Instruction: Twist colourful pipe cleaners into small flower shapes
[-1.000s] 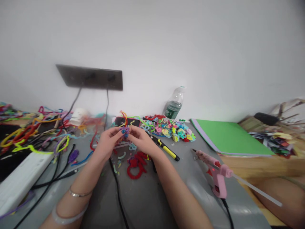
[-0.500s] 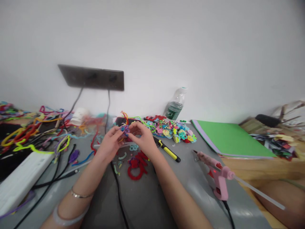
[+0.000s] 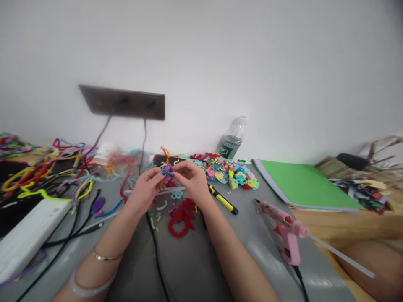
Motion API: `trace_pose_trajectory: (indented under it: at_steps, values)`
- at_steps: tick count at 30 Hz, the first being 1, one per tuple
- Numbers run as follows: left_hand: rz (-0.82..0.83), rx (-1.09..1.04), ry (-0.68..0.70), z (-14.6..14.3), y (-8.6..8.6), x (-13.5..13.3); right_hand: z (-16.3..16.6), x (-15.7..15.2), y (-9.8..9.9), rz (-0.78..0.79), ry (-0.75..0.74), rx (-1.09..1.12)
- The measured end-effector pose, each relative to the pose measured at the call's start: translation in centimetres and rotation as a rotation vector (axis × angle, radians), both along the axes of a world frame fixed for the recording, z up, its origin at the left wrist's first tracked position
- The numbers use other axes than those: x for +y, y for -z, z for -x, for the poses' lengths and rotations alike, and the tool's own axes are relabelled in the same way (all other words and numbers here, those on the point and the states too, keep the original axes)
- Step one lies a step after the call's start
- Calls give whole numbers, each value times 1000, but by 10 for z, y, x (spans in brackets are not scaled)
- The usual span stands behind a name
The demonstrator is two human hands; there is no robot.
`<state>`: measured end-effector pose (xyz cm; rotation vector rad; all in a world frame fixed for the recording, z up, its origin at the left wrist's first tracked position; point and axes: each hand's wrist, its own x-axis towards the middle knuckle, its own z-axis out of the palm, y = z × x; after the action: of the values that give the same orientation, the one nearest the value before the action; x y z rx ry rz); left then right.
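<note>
We pinch a small purple twist of fuzzy wire (image 3: 166,170) between the fingertips of both hands, raised just above the grey table (image 3: 189,260) near its back edge. Our left hand (image 3: 145,188) closes narrowly on its left side, our right hand (image 3: 192,180) on its right. The piece is tiny, curled and fuzzy, purple with a bit of blue; finer detail is blurred. Below our hands lie red wire loops (image 3: 180,218). A yellow-and-black tool (image 3: 223,199) rests just right, a pink glue gun (image 3: 285,233) farther right.
</note>
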<state>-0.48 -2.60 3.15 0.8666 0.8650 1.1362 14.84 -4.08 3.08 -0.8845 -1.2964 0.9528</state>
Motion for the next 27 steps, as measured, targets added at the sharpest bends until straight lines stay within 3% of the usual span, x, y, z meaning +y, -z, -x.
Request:
trace_pose_trajectory:
  at_steps: [8, 13, 19, 27]
  values:
    - [-28, 21, 27, 2, 5, 2, -4, 3, 2, 23, -38, 67]
    - [-193, 252, -20, 2, 4, 3, -5, 7, 6, 123, -125, 108]
    - [-296, 317, -51, 3, 4, 2, -5, 8, 11, 213, -165, 154]
    - [-722, 604, -19, 13, -2, 5, -15, 7, 6, 293, -230, 187]
